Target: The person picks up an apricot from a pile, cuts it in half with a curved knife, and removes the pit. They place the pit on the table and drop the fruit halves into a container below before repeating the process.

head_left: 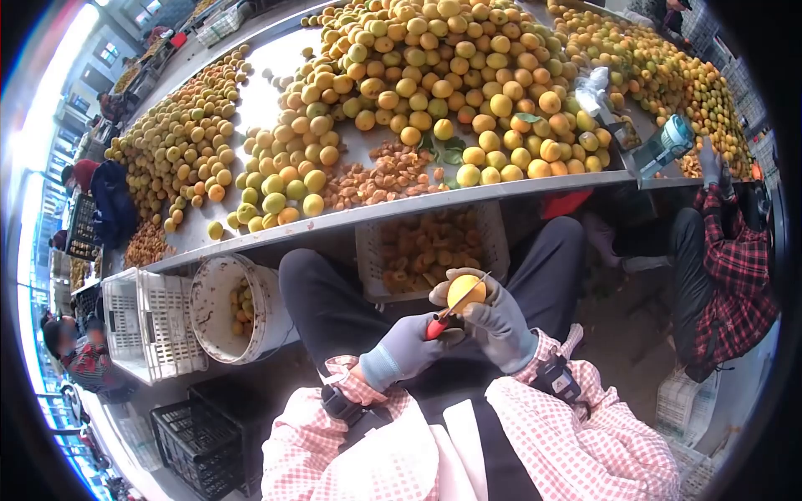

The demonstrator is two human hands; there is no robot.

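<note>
My left hand, in a grey glove, is closed round the red handle of a small knife. Its thin blade runs up across a yellow apricot. The gloved fingers of my right hand grip that apricot from behind and from the side. Both hands are close together above my lap. Just beyond them, a white crate of halved apricots stands under the table edge, between my knees. Brown pits lie heaped on the metal table ahead.
Whole apricots are piled across the table. To my left stand a white bucket with apricots inside, white crates and a black crate. A teal-lidded bottle rests at the right, near a co-worker in a plaid shirt.
</note>
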